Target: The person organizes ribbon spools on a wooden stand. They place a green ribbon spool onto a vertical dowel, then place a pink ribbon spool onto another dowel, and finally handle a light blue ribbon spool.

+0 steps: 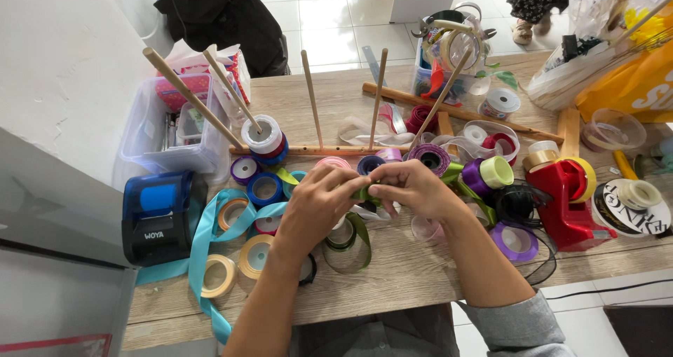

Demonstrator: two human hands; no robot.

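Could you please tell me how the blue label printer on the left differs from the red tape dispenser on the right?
The blue label printer is a boxy blue and black unit, while the red tape dispenser is red and irregular in shape, with a yellow-edged roll mounted on top. The printer stands at the table's left edge with light blue ribbon trailing beside it; the dispenser stands at the right among purple and black spools. Both rest on the wooden table, and neither is touched by the hands.

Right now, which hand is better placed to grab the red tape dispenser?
The right hand. The red tape dispenser sits on its side of the table, while the left hand would have to cross over.
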